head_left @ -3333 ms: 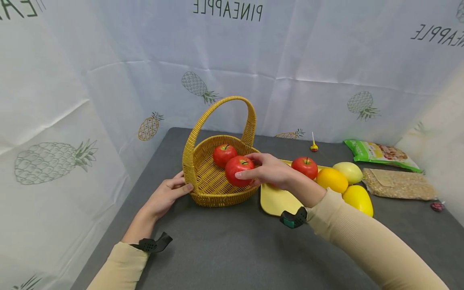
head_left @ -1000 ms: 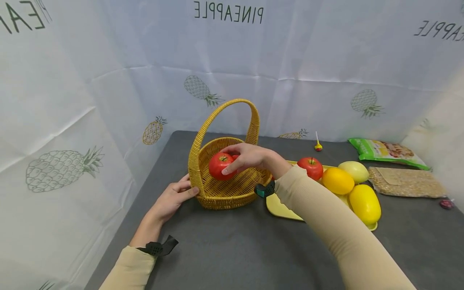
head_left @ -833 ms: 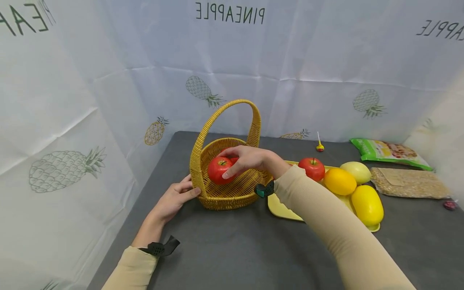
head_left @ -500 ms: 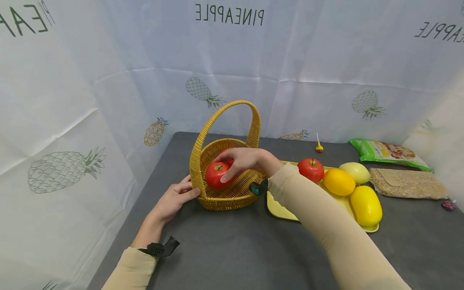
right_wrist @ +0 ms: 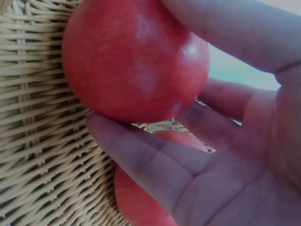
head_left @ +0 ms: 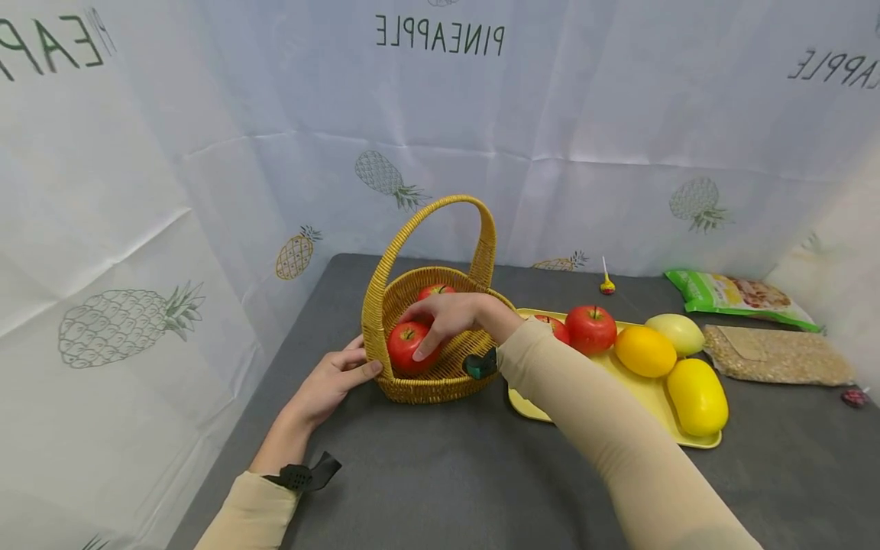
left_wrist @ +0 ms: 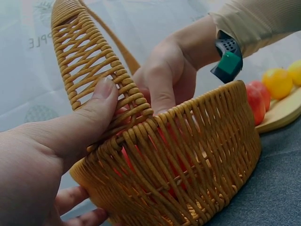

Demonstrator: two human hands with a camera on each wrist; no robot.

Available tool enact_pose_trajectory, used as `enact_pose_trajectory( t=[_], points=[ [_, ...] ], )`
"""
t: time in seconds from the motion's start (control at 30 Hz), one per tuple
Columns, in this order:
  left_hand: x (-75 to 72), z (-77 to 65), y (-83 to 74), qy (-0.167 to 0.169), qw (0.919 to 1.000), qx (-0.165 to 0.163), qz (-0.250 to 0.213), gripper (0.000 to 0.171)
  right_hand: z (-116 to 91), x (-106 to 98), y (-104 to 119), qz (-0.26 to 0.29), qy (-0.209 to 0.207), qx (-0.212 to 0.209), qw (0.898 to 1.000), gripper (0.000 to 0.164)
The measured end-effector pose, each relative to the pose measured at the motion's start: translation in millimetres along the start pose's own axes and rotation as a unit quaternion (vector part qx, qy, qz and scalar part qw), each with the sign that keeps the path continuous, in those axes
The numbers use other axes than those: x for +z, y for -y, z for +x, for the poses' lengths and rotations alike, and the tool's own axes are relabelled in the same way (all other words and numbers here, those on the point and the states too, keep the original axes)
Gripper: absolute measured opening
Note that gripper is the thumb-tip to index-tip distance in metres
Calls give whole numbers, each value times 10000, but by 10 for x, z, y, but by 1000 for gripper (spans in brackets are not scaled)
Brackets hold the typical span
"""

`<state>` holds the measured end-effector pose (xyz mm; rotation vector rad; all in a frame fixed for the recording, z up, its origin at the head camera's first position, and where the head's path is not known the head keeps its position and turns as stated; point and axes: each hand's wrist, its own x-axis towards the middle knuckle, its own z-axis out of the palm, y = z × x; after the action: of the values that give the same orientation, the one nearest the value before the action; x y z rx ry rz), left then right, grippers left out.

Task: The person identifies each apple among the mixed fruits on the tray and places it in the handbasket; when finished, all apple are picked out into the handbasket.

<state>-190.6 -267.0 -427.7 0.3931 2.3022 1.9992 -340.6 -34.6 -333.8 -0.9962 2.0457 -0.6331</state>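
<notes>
A yellow wicker basket (head_left: 426, 392) with a tall arched handle stands at the table's centre-left. My left hand (head_left: 328, 388) grips its left side, the thumb on the foot of the handle and the other fingers round the outside wall. Inside the basket, my right hand (head_left: 450, 315) holds a red apple (head_left: 406, 345) between thumb and fingers, low near the left wall. In the right wrist view this apple (right_wrist: 134, 61) lies against the weave, with the fingers beneath it. Another red apple (head_left: 435, 291) sits behind it in the basket, partly hidden by the right hand.
Right of the basket, a yellow tray (head_left: 642, 391) carries red apples (head_left: 591, 330), an orange-yellow fruit (head_left: 645, 351), a pale yellow fruit (head_left: 677, 334) and a longer yellow fruit (head_left: 697, 397). Farther off lie a lollipop (head_left: 607, 286), a green packet (head_left: 745, 298) and a bag of grains (head_left: 777, 354).
My right hand has carried the apple leftward and down, from the basket's right side to its left part. My left hand keeps its hold on the basket.
</notes>
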Motion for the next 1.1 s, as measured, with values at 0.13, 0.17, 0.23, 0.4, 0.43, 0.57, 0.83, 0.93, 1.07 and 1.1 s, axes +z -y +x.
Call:
enact_pose_trajectory(
  t=[0.13, 0.17, 0.23, 0.4, 0.43, 0.57, 0.83, 0.93, 1.07, 1.1],
  points=[
    [-5, -18, -10, 7, 10000, -29, -35, 33, 24, 22, 25, -21, -70, 54, 10000, 78],
    [-2, -19, -5, 5, 10000, -47, -45, 33, 25, 30, 26, -43, -94, 69, 9999, 77],
    [4, -25, -4, 11, 10000, -66, -57, 34, 27, 44, 32, -106, -135, 77, 9998, 77],
    [9, -28, -14, -4, 10000, -78, -50, 34, 22, 63, 50, -211, -349, 238, 9989, 78],
    [8, -25, -17, -12, 10000, -79, -45, 34, 19, 64, 52, -216, -397, 271, 9986, 78],
    [4, -22, -25, -30, 10000, -84, -12, 35, 17, 63, 50, -255, -510, 305, 9979, 79],
    [15, -30, -28, -28, 10000, -62, 8, 35, -78, 50, 26, -144, -507, 92, 9986, 81],
    [15, -38, -31, -35, 10000, -26, 49, 34, -142, 43, 29, -103, -602, -9, 9981, 81],
    [9, -41, -27, -31, 9999, -20, 95, 34, -242, 49, 25, 42, -726, -59, 9973, 76],
    [6, -41, -26, -29, 9999, -18, 97, 34, -269, 52, 25, 15, -778, -79, 9969, 74]
  ],
)
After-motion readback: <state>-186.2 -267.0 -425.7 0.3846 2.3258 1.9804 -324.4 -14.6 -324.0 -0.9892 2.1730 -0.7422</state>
